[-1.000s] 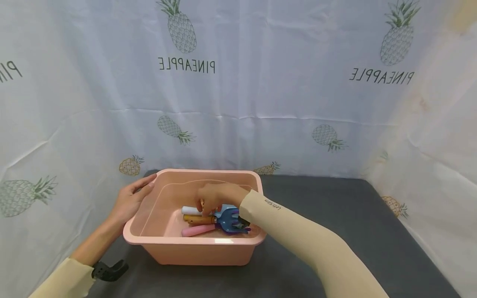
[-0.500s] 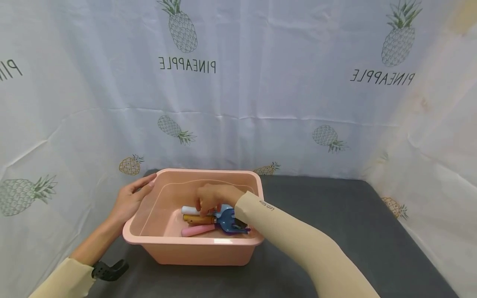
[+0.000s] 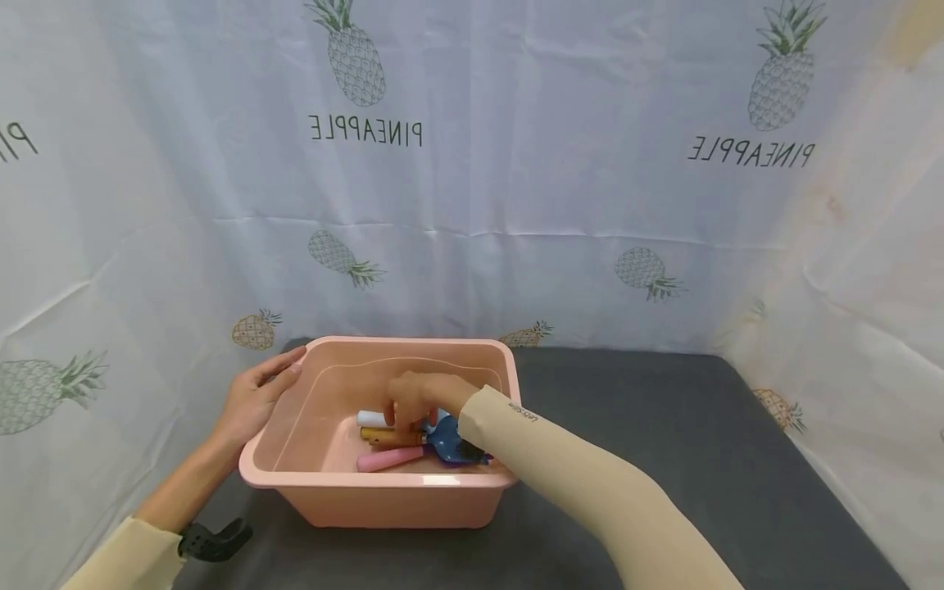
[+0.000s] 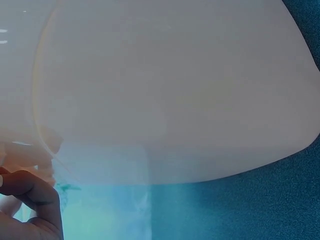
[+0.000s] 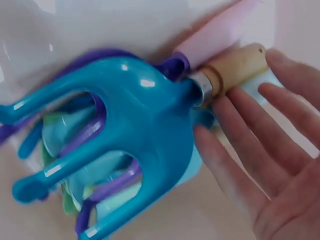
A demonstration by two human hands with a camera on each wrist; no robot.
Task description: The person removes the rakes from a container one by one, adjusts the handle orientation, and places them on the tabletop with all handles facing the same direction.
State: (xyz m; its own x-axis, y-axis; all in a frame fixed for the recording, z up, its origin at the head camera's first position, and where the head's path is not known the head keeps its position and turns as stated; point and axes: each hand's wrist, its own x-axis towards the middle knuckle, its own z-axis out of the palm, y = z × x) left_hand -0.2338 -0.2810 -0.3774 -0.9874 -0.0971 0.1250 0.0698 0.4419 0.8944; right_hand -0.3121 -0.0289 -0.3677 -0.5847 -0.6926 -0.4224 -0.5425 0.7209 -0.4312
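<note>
A pink plastic basin [image 3: 398,504] stands on the dark table. My left hand [image 3: 254,397] grips its left rim near the far corner; curled fingers [image 4: 37,197] show at the edge of the left wrist view. My right hand [image 3: 413,400] reaches down inside, its fairly straight fingers [image 5: 245,145] at the wooden handle of a blue garden fork [image 5: 150,100]. Beneath the fork lies a purple tool with a pink handle [image 5: 220,32]. A light-blue tool with a pale handle [image 3: 372,419] lies beyond it, partly covered by my hand.
Green and pale-blue pieces [image 5: 75,135] show under the fork's tines. The dark table top [image 3: 627,410] extends to the right of the basin. A white pineapple-print curtain [image 3: 472,164] hangs behind and at both sides.
My right hand has come slightly lower, closer to the wooden handle, and the forearm has shifted a little left. My left hand stays on the rim.
</note>
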